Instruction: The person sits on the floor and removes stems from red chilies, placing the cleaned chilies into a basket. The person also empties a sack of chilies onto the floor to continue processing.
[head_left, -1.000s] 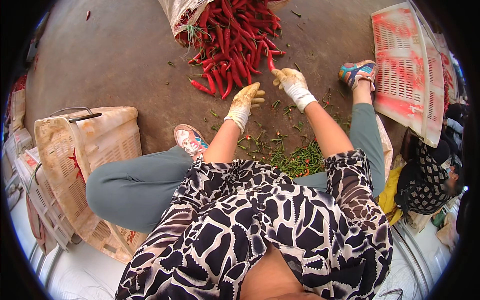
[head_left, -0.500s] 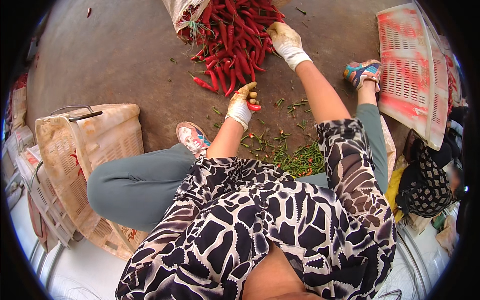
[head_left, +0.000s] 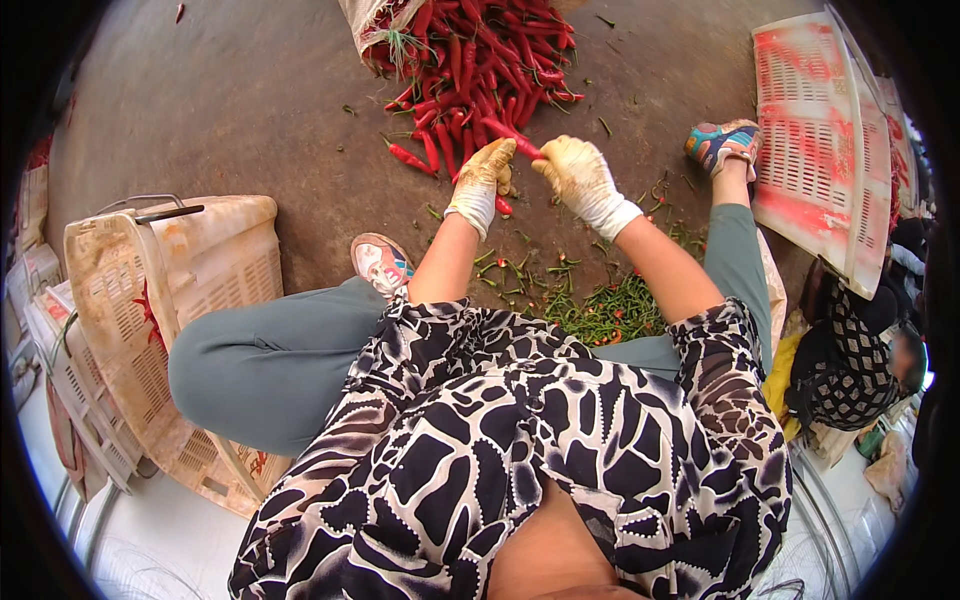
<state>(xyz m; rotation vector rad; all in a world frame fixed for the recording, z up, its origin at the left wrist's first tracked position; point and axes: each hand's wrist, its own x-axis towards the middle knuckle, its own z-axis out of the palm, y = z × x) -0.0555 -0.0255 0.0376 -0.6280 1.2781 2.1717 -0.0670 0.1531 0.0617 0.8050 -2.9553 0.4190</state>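
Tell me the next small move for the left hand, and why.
Probably close the left thumb and forefinger on the red pepper without dropping the second pepper: the right hand grips the first one's near end, its length reaches past the left hand, and the second's end pokes out below.

A produce-handling workplace, something like a warehouse floor, is showing here: red chillies [head_left: 490, 70] are spilling from a woven sack [head_left: 375, 18] onto a bare brown floor [head_left: 220, 120], and green stalks [head_left: 605, 310] are littering it. Slatted plastic crates [head_left: 805, 150] are standing at both sides, and another person [head_left: 845, 370] is appearing near the right edge.
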